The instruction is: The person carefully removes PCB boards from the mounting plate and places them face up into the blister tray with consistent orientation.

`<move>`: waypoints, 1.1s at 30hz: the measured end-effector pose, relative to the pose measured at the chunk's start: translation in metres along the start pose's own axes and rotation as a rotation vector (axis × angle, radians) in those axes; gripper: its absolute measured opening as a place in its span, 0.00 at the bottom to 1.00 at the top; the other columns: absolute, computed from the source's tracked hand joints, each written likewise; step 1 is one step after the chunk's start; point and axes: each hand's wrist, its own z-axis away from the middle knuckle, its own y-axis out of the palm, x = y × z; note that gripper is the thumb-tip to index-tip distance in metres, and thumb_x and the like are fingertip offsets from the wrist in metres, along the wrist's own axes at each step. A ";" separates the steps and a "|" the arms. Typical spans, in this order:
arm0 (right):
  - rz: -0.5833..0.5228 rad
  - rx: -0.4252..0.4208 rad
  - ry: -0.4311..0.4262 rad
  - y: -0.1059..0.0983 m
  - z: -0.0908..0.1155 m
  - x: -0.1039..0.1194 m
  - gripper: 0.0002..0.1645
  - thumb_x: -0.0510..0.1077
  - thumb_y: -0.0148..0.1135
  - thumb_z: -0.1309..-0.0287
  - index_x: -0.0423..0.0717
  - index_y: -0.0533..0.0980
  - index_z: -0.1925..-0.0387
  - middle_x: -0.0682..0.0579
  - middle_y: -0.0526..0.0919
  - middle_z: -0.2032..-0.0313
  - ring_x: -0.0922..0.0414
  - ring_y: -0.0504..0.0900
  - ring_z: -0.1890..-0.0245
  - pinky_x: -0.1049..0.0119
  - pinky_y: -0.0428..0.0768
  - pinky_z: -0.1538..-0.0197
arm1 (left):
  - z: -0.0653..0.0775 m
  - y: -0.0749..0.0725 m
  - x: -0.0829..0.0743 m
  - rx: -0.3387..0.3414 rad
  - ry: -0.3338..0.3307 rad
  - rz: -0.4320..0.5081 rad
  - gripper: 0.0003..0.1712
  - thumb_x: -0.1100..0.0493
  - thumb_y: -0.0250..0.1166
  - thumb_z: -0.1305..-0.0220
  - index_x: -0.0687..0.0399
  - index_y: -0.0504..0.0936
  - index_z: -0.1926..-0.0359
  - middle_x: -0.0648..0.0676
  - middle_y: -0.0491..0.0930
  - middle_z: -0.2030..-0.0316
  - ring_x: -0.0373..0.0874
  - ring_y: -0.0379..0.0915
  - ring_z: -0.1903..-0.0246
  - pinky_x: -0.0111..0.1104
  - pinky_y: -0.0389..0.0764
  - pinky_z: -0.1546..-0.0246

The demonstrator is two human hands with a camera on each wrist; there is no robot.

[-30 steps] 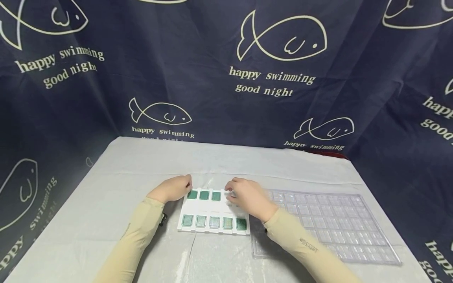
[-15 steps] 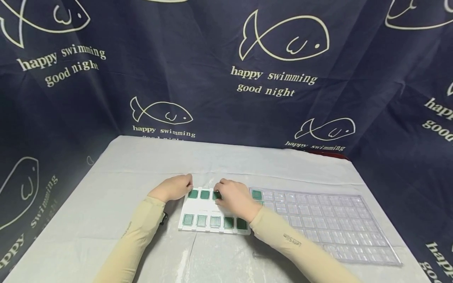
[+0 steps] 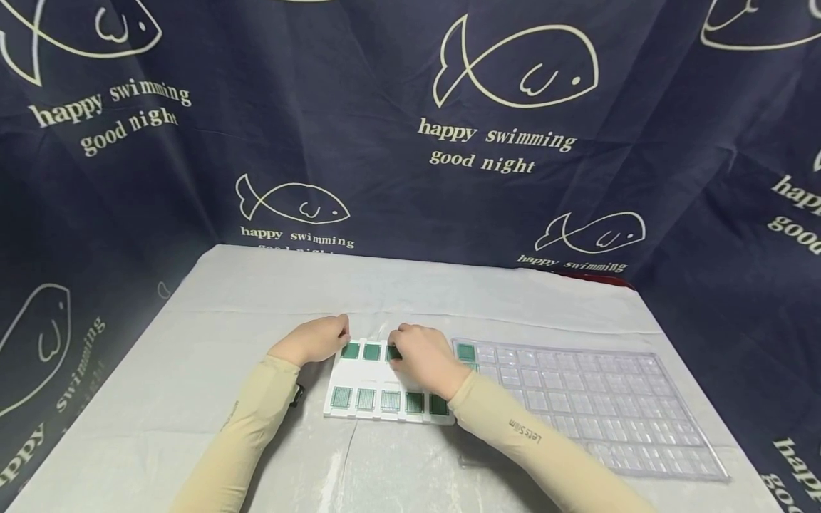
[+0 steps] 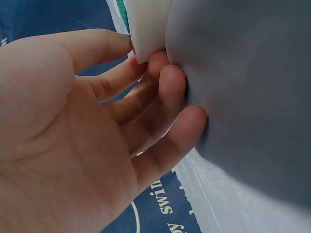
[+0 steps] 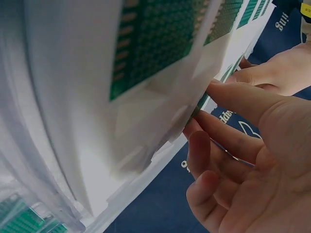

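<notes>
A white slotted holder (image 3: 365,372) lies mid-table with green perforated circuit boards in two rows. My left hand (image 3: 316,340) pinches the holder's far left corner; in the left wrist view the thumb and index fingertip meet at that white corner (image 4: 148,34). My right hand (image 3: 426,360) reaches over the far row. Its thumb and index finger pinch a green circuit board (image 5: 200,104), the third from the left in that row. Several boards (image 3: 391,401) sit in the near row. Part of the far row's right end is hidden behind the right hand.
To the right lies a clear plastic tray (image 3: 596,404) with many small compartments. One green board (image 3: 465,353) sits in its far left compartment, with part of another just below. A dark patterned cloth (image 3: 398,214) hangs behind the white-covered table (image 3: 276,285).
My right hand has moved left from the holder's right end to the third far-row board and taken hold of it. Boards in the clear tray have come into view. The left hand stays put.
</notes>
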 end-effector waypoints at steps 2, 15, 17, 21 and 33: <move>0.006 0.002 0.000 0.000 0.000 0.000 0.19 0.49 0.76 0.45 0.45 0.85 0.53 0.50 0.88 0.59 0.52 0.88 0.60 0.58 0.87 0.60 | 0.000 0.000 0.000 0.000 0.003 0.000 0.07 0.59 0.55 0.25 0.56 0.76 0.59 0.54 0.81 0.64 0.47 0.78 0.62 0.47 0.81 0.51; 0.005 0.004 0.001 0.003 -0.002 -0.002 0.19 0.49 0.76 0.45 0.45 0.85 0.53 0.50 0.88 0.58 0.52 0.88 0.59 0.58 0.87 0.58 | -0.001 0.000 0.000 0.003 0.008 -0.010 0.08 0.58 0.54 0.24 0.57 0.76 0.58 0.54 0.82 0.63 0.48 0.80 0.59 0.48 0.81 0.49; 0.005 0.002 -0.002 0.003 -0.002 -0.002 0.19 0.49 0.76 0.45 0.45 0.85 0.53 0.50 0.88 0.58 0.52 0.88 0.59 0.58 0.87 0.58 | -0.001 -0.001 0.000 0.003 0.009 -0.008 0.08 0.58 0.54 0.25 0.57 0.76 0.58 0.54 0.82 0.63 0.48 0.79 0.60 0.48 0.81 0.49; -0.006 -0.007 -0.002 0.004 -0.001 -0.002 0.19 0.48 0.76 0.44 0.45 0.85 0.53 0.50 0.88 0.59 0.52 0.88 0.60 0.58 0.87 0.58 | -0.001 0.000 0.002 0.004 0.004 -0.003 0.07 0.58 0.54 0.25 0.57 0.76 0.58 0.54 0.81 0.63 0.47 0.79 0.61 0.47 0.81 0.50; -0.024 -0.032 0.001 0.000 0.000 -0.001 0.19 0.47 0.76 0.45 0.45 0.85 0.53 0.51 0.87 0.59 0.53 0.88 0.60 0.58 0.87 0.58 | -0.002 -0.001 0.002 0.011 -0.001 0.006 0.08 0.58 0.54 0.24 0.57 0.76 0.58 0.54 0.81 0.64 0.46 0.77 0.62 0.46 0.81 0.51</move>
